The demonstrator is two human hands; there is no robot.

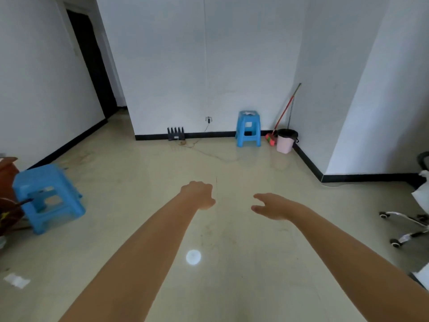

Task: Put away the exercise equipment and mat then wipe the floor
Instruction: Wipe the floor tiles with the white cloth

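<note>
Both bare arms reach forward over the pale glossy floor (243, 263), which fills the lower and middle frame and is open across its centre, marked only by faint smudges and a round bright reflection (193, 257) low in the middle. The left hand (200, 194) is curled, fingers folded under and gripping nothing that shows; the right hand (270, 205) is loosely open, fingers slightly spread and bent downward, empty. The floor is bounded by white walls with a black skirting strip (209, 135); a dark doorway (92, 66) opens at the upper left. A blue stool (47, 197) stands at the left edge beside brown furniture (7, 177). Against the far wall stand a second blue stool (248, 129), a small black rack (176, 134) and a thin cord (209, 154) trailing on the floor. In the far right corner, a pink bin (286, 141) sits beside a red-handled broom (284, 112), its long handle leaning up toward the right against the wall. Chrome wheeled legs (404, 226) intrude at the right edge. A small white scrap (16, 280) lies at lower left.
</note>
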